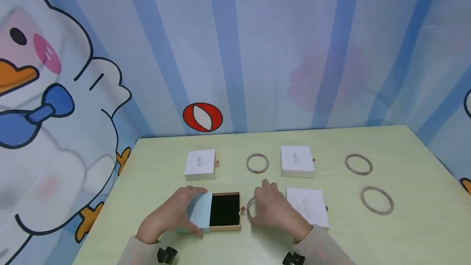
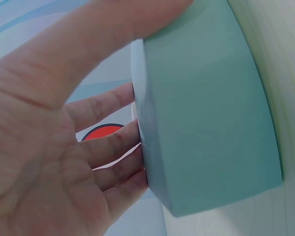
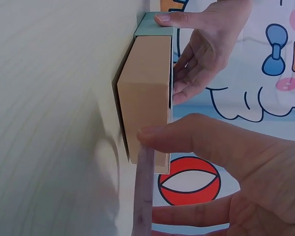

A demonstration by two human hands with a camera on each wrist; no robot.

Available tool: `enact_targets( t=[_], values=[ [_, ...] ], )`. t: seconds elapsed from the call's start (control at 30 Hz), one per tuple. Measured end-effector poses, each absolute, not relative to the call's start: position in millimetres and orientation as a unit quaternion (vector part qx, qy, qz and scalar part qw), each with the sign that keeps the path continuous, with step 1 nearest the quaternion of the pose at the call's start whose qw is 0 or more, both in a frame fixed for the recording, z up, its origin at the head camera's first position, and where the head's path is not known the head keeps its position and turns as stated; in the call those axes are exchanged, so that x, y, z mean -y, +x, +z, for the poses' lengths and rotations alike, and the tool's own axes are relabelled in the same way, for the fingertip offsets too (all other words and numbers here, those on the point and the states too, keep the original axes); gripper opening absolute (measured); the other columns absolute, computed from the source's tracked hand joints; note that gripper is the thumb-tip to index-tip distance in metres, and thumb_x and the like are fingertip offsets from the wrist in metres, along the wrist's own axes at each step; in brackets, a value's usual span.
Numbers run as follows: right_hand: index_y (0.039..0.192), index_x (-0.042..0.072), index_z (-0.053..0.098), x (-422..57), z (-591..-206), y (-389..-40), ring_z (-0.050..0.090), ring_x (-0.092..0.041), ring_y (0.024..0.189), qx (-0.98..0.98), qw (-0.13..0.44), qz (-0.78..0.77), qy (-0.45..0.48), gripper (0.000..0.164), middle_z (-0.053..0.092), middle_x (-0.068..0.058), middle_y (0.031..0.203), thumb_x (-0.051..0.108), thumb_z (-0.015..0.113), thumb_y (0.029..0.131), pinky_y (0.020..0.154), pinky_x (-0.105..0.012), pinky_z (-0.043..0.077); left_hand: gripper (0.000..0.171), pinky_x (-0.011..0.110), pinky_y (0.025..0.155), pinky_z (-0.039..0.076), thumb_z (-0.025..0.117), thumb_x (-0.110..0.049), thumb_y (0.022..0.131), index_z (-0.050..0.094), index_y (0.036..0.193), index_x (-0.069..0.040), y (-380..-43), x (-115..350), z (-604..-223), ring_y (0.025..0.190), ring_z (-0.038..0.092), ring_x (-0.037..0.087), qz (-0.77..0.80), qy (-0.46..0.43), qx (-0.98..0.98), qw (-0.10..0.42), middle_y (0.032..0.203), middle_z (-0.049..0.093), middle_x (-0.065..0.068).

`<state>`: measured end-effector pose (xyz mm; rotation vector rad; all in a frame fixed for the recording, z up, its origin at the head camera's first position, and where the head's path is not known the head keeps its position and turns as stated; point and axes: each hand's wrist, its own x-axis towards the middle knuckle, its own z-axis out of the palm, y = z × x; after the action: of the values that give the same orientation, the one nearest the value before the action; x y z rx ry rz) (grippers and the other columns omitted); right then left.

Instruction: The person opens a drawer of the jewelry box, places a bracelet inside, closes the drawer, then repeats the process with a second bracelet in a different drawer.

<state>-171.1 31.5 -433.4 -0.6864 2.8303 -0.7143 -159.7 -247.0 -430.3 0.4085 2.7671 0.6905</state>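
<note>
A light blue drawer box [image 1: 200, 212] lies on the table with its tan inner tray [image 3: 145, 64] slid out to the right, showing a black lining. My left hand [image 1: 173, 212] grips the blue sleeve, thumb on the near side and fingers along the far side. Just right of the tray, my right hand [image 1: 275, 208] pinches a pale greyish bangle [image 3: 143, 196] between thumb and fingers. From the right wrist, the bangle appears edge-on, close in front of the tray's end. Part of it is hidden behind the fingers in the head view.
White boxes stand at the back left [image 1: 200, 164], at the back middle [image 1: 297, 161] and beside my right hand [image 1: 307, 207]. One bangle [image 1: 257, 171] lies between the back boxes; two more, an upper [image 1: 358, 172] and a lower [image 1: 377, 212], lie at the right. A printed backdrop rises behind the table.
</note>
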Motion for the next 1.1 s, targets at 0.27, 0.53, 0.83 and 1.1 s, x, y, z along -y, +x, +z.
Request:
enact_targets(
  t=[0.27,0.53,0.83,1.1],
  values=[
    [0.077,0.002,0.057,-33.0,-430.4,-171.8,0.042,-0.027,0.078,-0.94,0.061,-0.243,-0.23,0.041,0.046,-0.01,0.084,0.016,0.09,0.059,0.059,-0.038,0.043,0.099,0.053,0.094,0.046,0.102,-0.032,0.051,0.056,0.136,-0.012,-158.7,248.3,-430.3,0.114,0.047,0.03,0.238,0.146,-0.952,0.127,0.131,0.055,0.011],
    [0.079,0.001,0.058,-31.8,-428.8,-173.0,0.042,-0.028,0.079,-0.94,0.07,-0.254,-0.219,0.042,0.046,-0.01,0.085,0.016,0.091,0.058,0.059,-0.037,0.044,0.099,0.052,0.094,0.046,0.101,-0.032,0.051,0.055,0.136,-0.013,-159.1,248.8,-430.7,0.114,0.047,0.029,0.239,0.147,-0.952,0.124,0.131,0.055,0.009],
    [0.079,0.001,0.059,-31.5,-425.8,-174.1,0.042,-0.028,0.081,-0.936,0.075,-0.268,-0.216,0.043,0.047,-0.01,0.087,0.017,0.093,0.058,0.06,-0.037,0.044,0.099,0.052,0.094,0.047,0.101,-0.032,0.051,0.056,0.136,-0.012,-158.3,248.3,-429.1,0.113,0.047,0.03,0.239,0.15,-0.951,0.124,0.131,0.055,0.01],
    [0.08,0.001,0.059,-31.0,-423.5,-175.2,0.042,-0.028,0.08,-0.933,0.067,-0.273,-0.226,0.043,0.047,-0.01,0.086,0.017,0.093,0.059,0.061,-0.037,0.043,0.098,0.053,0.094,0.047,0.101,-0.032,0.051,0.056,0.136,-0.013,-157.9,247.4,-429.6,0.114,0.047,0.03,0.238,0.143,-0.952,0.125,0.132,0.055,0.01]
  ],
)
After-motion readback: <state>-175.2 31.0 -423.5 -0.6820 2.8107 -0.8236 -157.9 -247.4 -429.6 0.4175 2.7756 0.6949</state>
